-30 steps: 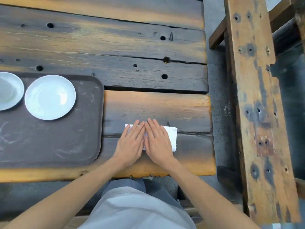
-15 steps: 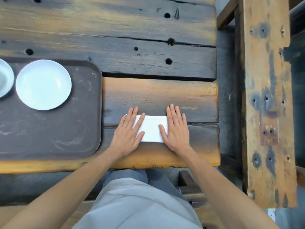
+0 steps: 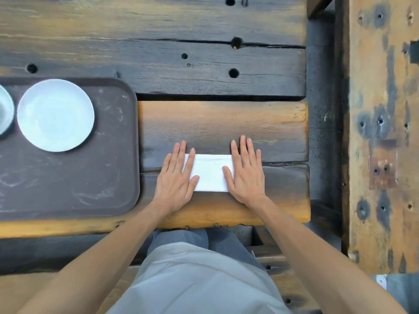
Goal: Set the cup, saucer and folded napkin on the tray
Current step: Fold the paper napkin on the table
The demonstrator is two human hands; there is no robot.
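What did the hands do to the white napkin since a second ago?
The left hand and right hand slid apart from the middle of the napkin to its ends, pressing it flat. Nothing was picked up. The napkin stayed on the table, and the saucer stayed on the tray.

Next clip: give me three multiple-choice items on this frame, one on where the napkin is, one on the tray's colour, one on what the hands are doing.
1. Where does the napkin lie?
A. on the tray
B. on the table, right of the tray
C. on the saucer

2. What colour is the tray?
A. dark brown
B. white
C. red

3. How are the left hand and right hand placed?
A. lifting the napkin
B. pressed flat on its two ends
C. clear of it

Answers: 1 B, it rests on the wooden table; 2 A, brown against the pale saucer; 3 B, palms down, fingers straight.
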